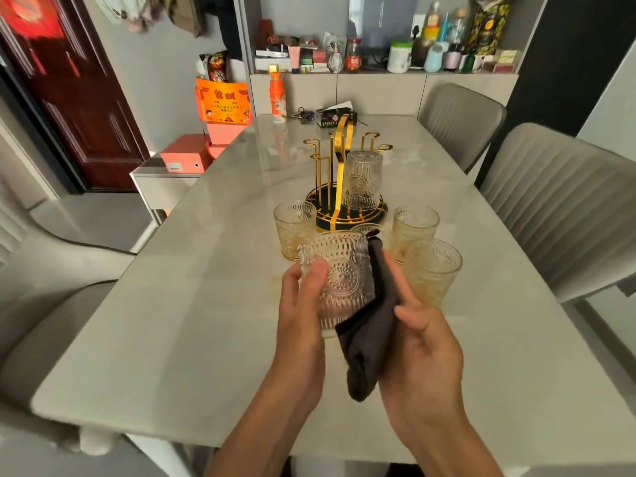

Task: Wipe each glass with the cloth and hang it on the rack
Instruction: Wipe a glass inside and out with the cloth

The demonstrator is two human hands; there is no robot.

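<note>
Wiping is in hand: the left hand [301, 304] grips the held glass [339, 280] above the near middle of the counter [192, 304], thumb curled across its near wall, the other fingers hidden behind it. The right hand [421, 342] holds the cloth [370, 335] against the glass's right wall, fingers nearly straight along the fabric, thumb bent over its near edge. The cloth's loose end hangs below the glass.

One glass already hangs inverted on the rack [344, 187], which stands far of the hands at counter centre. Three upright glasses wait on the counter: a left glass [294, 228], a right glass [414, 228] and a near-right glass [432, 270]. A further rim shows just behind the held glass, mostly hidden.

Hazards, as judged from this position:
- Slip. The ribbed wall is held by one hand only; if cloth pressure exceeds that grip, the glass may twist free and drop onto the counter.
- Collision. The near-right glass stands just beside the right hand; a wide wiping stroke or the hanging cloth end may knock it.
- Hanging. The carry to the rack passes over the waiting glasses; a low path may strike them, and a missed peg may tip the hung glass.
</note>
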